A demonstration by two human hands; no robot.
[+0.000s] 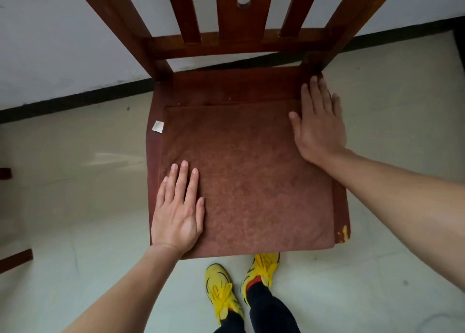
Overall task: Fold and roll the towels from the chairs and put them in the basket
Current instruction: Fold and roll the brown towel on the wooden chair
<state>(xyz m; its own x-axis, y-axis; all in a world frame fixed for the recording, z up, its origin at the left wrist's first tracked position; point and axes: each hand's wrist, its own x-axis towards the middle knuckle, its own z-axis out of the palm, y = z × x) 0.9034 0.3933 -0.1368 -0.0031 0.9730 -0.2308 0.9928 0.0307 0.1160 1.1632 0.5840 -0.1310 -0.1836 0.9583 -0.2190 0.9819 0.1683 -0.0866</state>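
While the brown towel (251,171) lies flat and folded on the wooden chair (226,44) seat, it fills almost all of it, leaving a strip of bare wood at the back. Its cloth looks soft and fuzzy, with a small white tag (157,126) at the left edge. Both hands press flat with fingers spread, holding nothing: left hand (177,211) near the front-left corner, right hand (318,123) at the back right edge. Pale floor (75,156) lies open all around.

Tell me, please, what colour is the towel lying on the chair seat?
The towel is reddish brown, plain; the head view shows it.
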